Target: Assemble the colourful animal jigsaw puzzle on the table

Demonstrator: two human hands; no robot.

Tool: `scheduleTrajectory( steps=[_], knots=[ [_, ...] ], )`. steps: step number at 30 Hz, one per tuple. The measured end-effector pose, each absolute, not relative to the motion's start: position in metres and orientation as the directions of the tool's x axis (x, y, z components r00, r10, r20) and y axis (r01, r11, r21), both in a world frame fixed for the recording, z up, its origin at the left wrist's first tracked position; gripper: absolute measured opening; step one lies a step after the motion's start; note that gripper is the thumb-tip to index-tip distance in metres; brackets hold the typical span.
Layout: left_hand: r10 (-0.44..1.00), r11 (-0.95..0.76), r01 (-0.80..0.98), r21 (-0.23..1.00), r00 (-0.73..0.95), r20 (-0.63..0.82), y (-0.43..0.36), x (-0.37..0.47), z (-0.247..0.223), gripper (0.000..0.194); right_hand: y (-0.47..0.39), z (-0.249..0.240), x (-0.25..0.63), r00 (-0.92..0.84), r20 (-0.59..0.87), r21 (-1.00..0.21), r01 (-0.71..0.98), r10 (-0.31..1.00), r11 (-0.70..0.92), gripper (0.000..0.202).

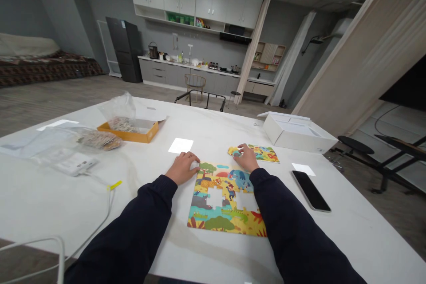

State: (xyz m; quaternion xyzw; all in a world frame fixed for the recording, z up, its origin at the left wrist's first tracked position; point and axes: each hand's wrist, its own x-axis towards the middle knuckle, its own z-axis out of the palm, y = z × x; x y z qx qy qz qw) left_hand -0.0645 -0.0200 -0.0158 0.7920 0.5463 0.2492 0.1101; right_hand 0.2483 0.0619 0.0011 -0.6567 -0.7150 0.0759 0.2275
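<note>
A colourful animal jigsaw puzzle (216,223) lies flat before me, with gaps in its middle and right side where white table shows. My left hand (182,167) rests at the puzzle's upper left corner, fingers apart, the thumb by its edge. Beyond the top edge, my right hand (246,158) has its thumb and fingers closed on a puzzle piece (234,151), yellow and blue; whether more than one piece lies there is hard to make out. Just behind that hand is a small picture card (266,153) with a similar animal scene. My right sleeve hides the puzzle's right edge.
A phone (311,191) lies right of the puzzle, and a white box (296,133) stands behind it. On the left are an orange box (143,135) with a bag of pieces, another plastic bag (100,139), a white power strip (75,163) and cables (108,208).
</note>
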Motion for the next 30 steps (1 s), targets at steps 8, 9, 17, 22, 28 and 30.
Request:
scheduleTrajectory(
  steps=[8, 9, 17, 22, 28, 30],
  knots=[
    [0.917, -0.385, 0.806, 0.45, 0.28, 0.284, -0.018, -0.066, -0.018, 0.022, -0.008, 0.041, 0.278, 0.07, 0.366, -0.716, 0.658, 0.928, 0.233, 0.058],
    [0.917, -0.384, 0.807, 0.448, 0.278, 0.284, -0.018, -0.066, -0.019, 0.022, -0.027, 0.042, 0.282, 0.055, 0.349, -0.73, 0.642, 0.935, 0.235, 0.059],
    [0.921, -0.374, 0.817, 0.439, 0.273, 0.277, -0.018, -0.065, -0.019, 0.024, -0.126, 0.02, 0.253, -0.055, 0.238, -0.724, 0.656, 0.97, 0.215, 0.05],
    [0.918, -0.379, 0.814, 0.439, 0.272, 0.289, -0.018, -0.066, -0.02, 0.024, -0.124, 0.018, 0.21, -0.158, 0.254, -0.661, 0.691, 0.954, 0.291, 0.047],
    [0.914, -0.388, 0.815, 0.431, 0.278, 0.296, -0.018, -0.066, -0.022, 0.023, -0.13, 0.014, 0.188, -0.253, 0.256, -0.64, 0.679, 0.933, 0.36, 0.052],
    [0.913, -0.39, 0.81, 0.439, 0.276, 0.301, -0.018, -0.065, -0.021, 0.022, -0.131, 0.016, 0.189, -0.287, 0.234, -0.648, 0.666, 0.929, 0.369, 0.052]
  ],
)
